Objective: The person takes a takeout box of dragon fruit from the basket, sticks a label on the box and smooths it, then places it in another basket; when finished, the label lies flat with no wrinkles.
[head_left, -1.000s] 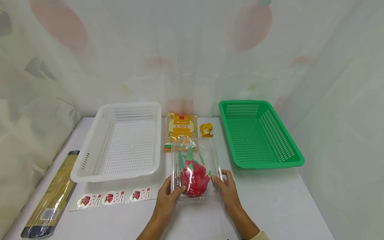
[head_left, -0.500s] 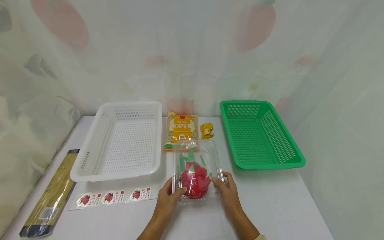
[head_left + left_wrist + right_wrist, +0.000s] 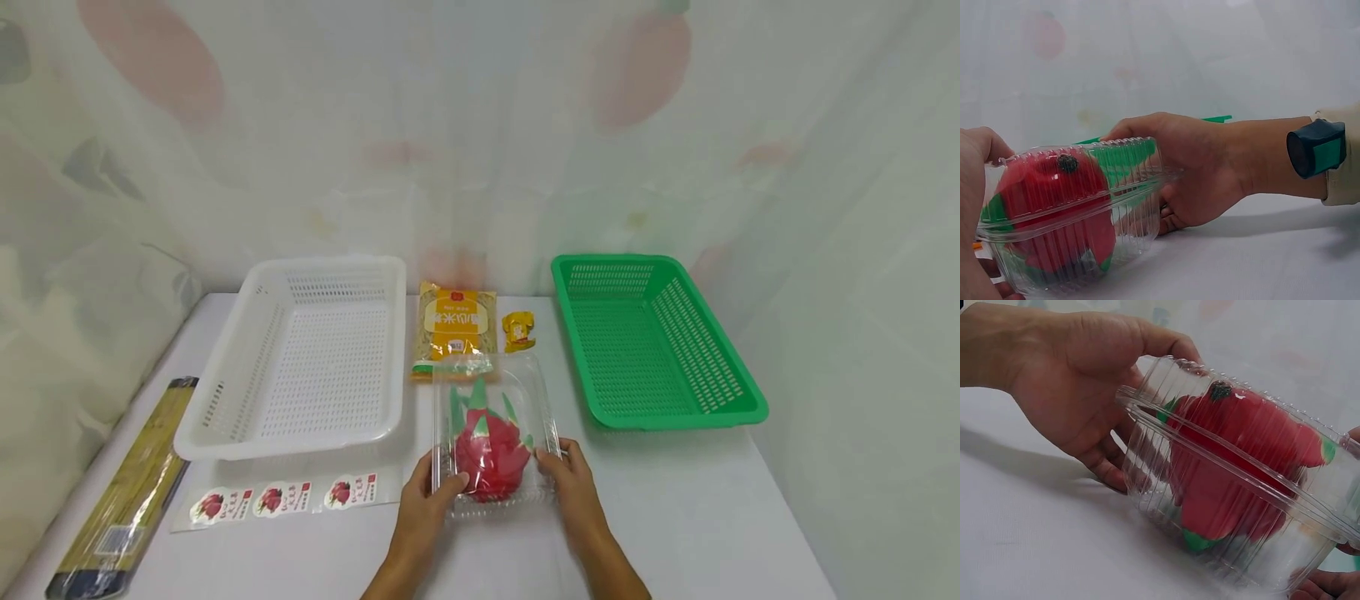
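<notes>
A clear plastic clamshell box (image 3: 540,387) with its lid down stands in front of me, a red dragon fruit (image 3: 491,457) with green tips inside it. My left hand (image 3: 424,508) grips the box's left side, thumb on top of the lid and fingers under the side. On the other side my right hand (image 3: 573,493) holds it the same way. Both wrist views show the ribbed clamshell box (image 3: 1235,469) close over the white tabletop, with the dragon fruit (image 3: 1054,187) visible through its walls. Fingers of each hand are partly hidden behind the plastic.
To the left is a white basket (image 3: 197,433), with a strip of dragon fruit stickers (image 3: 277,497) before it and a long noodle-like packet (image 3: 123,492) beside it. A yellow food bag (image 3: 456,321) and a small yellow wrapped piece (image 3: 518,332) lie behind. A green basket (image 3: 675,419) stands right.
The box, held in both hands, has shifted very slightly nearer and to the right in the head view. The grip of both hands stays the same.
</notes>
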The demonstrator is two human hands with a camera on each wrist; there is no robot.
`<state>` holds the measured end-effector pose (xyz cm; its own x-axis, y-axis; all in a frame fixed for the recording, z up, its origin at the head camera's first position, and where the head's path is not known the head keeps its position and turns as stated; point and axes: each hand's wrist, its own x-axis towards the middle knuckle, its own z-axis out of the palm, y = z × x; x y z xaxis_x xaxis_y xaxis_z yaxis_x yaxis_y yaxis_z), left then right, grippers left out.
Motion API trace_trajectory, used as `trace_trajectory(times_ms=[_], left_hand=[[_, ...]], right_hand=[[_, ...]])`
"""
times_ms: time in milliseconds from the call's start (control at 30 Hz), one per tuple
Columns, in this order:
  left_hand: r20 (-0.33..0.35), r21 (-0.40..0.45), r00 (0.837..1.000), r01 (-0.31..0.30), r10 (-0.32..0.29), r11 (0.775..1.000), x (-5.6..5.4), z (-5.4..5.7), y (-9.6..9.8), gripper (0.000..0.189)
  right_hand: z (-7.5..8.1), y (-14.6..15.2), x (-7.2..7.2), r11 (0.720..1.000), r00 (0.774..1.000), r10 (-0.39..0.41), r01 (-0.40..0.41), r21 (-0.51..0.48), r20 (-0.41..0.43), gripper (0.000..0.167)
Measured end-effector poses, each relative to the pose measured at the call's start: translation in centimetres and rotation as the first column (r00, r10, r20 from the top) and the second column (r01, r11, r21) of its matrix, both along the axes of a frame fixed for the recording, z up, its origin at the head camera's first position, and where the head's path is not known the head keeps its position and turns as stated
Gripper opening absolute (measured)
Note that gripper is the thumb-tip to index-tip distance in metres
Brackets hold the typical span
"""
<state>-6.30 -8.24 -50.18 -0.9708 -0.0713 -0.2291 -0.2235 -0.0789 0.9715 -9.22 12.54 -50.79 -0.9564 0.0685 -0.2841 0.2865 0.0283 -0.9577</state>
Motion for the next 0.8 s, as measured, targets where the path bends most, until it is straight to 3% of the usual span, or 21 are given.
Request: trace_trajectory(times_ms=[367,800], left_hand=[[0.011,0.030,1.000,-0.019,0.019,0.999,0.6,0.7,0.0,0.068],[0.019,-0.053,0.996,-0.086,0.087,0.995,1.3,1.4,-0.8,0.064]], right_hand=[[-0.3,0.2,0.1,0.999,1.000,0.017,-0.018,0.029,0.024,0.042],[0.1,0.1,0.3,1.000,1.000,0.016,-0.016,0.006,0.012,0.046]])
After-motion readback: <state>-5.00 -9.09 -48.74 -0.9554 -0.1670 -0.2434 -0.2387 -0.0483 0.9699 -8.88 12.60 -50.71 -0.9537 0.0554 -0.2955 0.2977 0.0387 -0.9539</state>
